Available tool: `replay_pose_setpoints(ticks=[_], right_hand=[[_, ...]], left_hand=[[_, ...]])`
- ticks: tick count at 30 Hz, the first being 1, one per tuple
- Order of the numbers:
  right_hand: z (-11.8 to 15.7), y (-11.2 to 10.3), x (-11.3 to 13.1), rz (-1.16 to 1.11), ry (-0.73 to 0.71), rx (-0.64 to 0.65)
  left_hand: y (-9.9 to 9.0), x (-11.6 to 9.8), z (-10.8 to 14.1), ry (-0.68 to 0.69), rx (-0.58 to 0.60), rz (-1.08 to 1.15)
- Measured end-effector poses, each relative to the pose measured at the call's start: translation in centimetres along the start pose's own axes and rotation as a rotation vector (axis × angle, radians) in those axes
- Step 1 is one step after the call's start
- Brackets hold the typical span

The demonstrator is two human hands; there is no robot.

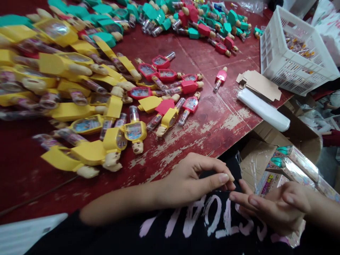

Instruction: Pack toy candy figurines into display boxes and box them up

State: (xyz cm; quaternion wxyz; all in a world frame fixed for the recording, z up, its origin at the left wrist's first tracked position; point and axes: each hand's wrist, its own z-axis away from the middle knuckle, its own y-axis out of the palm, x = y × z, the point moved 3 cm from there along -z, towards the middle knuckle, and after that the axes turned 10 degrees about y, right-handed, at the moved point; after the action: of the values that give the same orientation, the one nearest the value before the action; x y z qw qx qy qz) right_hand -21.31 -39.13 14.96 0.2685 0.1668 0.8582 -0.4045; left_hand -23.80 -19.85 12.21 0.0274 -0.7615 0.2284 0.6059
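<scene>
Two hands: left hand (196,179) curled, pinch unclear on my feed; right hand (283,207) loosely spread; pink toy (191,104) slants down-left mid-frame, above the nearer left.

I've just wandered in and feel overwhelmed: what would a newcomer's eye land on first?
Probably the heap of yellow toys across the left of the red table, with green toys piled behind. Next, the left hand and right hand, fingertips close together before a lettered black shirt. A white crate stands upper right.
</scene>
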Motion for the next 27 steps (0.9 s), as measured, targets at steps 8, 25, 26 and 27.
replay_pose_setpoints(ticks=[8, 25, 26, 27], right_hand=[[0.2, 0.4, 0.2, 0.048, -0.041, 0.021], [-0.4, 1.9, 0.7, 0.174, 0.025, -0.102], [-0.4, 1.9, 0.7, 0.159, 0.025, -0.115], [-0.4, 1.9, 0.7, 0.141, 0.026, -0.130]], left_hand=[[0.4, 1.2, 0.2, -0.281, -0.106, 0.386], [0.8, -1.0, 0.4, 0.439, 0.098, -0.438], [0.9, -1.0, 0.5, 0.459, 0.098, -0.463], [0.9, -1.0, 0.6, 0.480, 0.100, -0.491]])
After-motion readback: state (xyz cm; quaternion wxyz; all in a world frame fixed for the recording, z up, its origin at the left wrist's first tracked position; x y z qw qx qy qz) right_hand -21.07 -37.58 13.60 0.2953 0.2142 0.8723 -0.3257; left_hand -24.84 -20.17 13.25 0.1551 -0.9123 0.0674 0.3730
